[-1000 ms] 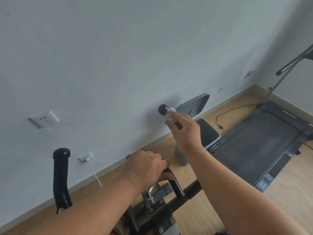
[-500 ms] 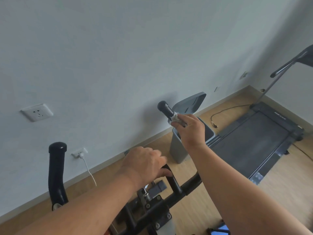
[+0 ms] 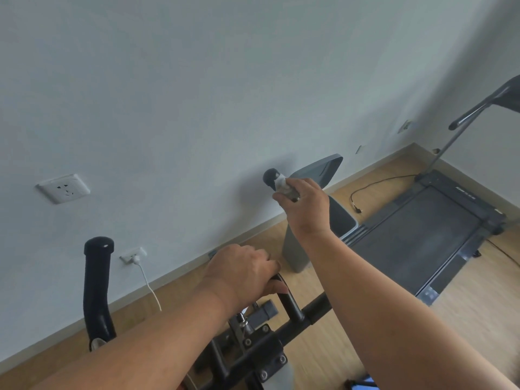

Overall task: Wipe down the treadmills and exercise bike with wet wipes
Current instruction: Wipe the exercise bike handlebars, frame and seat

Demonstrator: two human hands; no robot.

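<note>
While the right hand (image 3: pixel 305 205) curls around a crumpled white wet wipe (image 3: pixel 282 184) wrapped on the far black foam handlebar end (image 3: pixel 270 176) of the black exercise bike (image 3: pixel 253 347), the left hand (image 3: pixel 244 274) grips the bike's black centre bar (image 3: pixel 288 301). Beyond them, a grey plastic bin (image 3: pixel 295 249) stands beside a dark treadmill (image 3: pixel 422 235) on the wooden floor (image 3: pixel 478 305).

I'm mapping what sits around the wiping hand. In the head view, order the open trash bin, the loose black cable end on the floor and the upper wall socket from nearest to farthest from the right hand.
1. Trash bin, directly behind and below the right hand.
2. Cable end, on the floor to its right.
3. Upper wall socket, far left on the wall.
</note>
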